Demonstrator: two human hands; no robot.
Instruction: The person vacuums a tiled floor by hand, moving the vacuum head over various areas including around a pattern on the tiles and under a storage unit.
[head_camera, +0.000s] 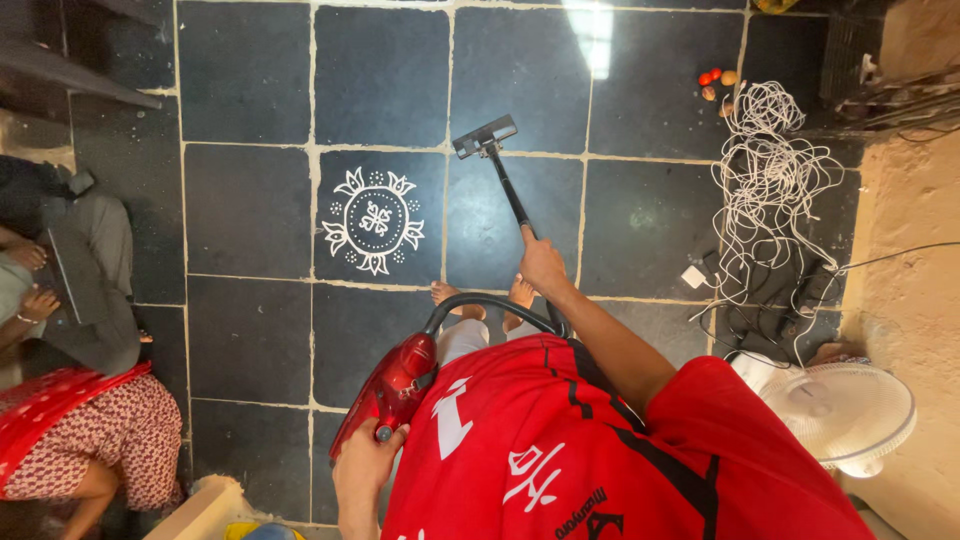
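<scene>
left hand (365, 462) grips red vacuum body (392, 385) | right hand (541, 265) closed, apparently, around wand (510, 195)

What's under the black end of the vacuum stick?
The vacuum head sits on a dark floor tile, right at a pale grout line. The patch of floor beneath it is covered. The right hand grips the wand; the left hand holds the red vacuum body.

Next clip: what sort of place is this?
Probably a home's floor or courtyard: dark stone floor tiles with a white chalk floor design, a white pedestal fan, and tangled white cord by a rough wall.
</scene>
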